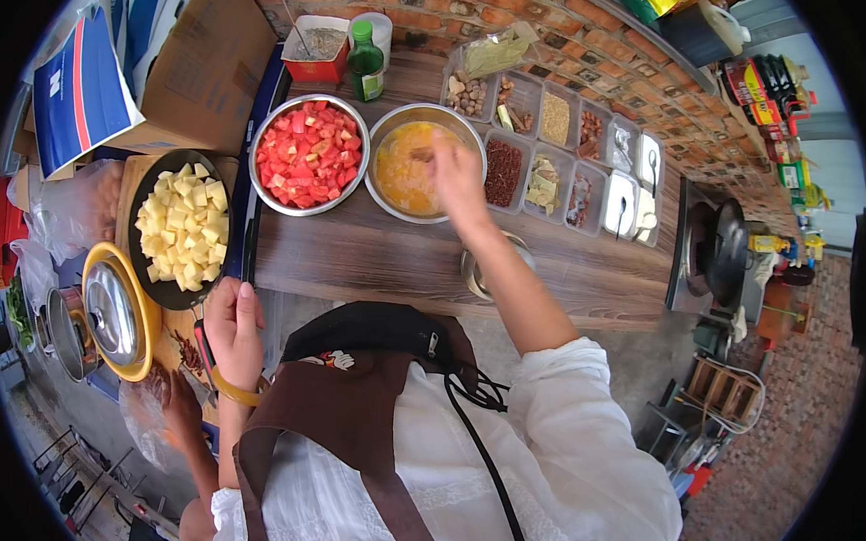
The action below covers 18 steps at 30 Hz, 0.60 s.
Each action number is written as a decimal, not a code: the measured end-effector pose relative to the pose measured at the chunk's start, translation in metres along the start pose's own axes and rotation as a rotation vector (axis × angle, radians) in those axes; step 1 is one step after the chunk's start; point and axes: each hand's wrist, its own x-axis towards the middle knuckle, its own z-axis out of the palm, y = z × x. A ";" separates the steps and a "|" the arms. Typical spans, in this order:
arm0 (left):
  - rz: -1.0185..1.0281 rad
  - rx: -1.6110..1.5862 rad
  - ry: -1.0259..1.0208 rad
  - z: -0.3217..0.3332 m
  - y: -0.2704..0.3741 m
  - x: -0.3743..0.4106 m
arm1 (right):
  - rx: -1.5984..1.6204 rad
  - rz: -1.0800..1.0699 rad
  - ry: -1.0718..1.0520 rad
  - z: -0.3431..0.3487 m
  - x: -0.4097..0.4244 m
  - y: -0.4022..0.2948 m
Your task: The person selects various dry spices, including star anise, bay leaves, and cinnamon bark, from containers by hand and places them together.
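My right hand (454, 167) reaches over a steel bowl of yellow-orange liquid, likely beaten egg (405, 187). Blur hides whether its fingers hold anything. Left of it, touching or nearly so, stands a steel bowl of chopped tomatoes (308, 157). My left hand (234, 324), fingers curled and thumb up, is beside the red and black handle (204, 345) of a dark pan of cubed potatoes (183, 226); its grip is unclear. A round metal container (476, 275) is partly under my right forearm. Clear plastic boxes of spices (503, 174) line the table's back right.
A green bottle (366, 62) and red box (316, 50) stand at the back. Cardboard (204, 69) is at back left. Another person's hand (179, 397) is near a yellow basin (148, 339) at lower left. A wok (727, 241) stands far right.
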 end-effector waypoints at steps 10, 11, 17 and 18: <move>-0.299 -0.042 0.175 0.058 -0.009 -0.008 | -0.637 0.141 0.205 -0.190 0.189 0.122; -0.308 -0.057 0.186 0.063 -0.012 -0.010 | -0.752 0.104 0.115 -0.190 0.195 0.124; -0.384 -0.035 0.179 0.104 -0.011 -0.003 | -1.308 -0.186 -0.105 -0.165 0.202 0.143; -0.393 -0.036 0.155 0.110 -0.013 0.002 | -1.291 -0.155 -0.115 -0.168 0.207 0.149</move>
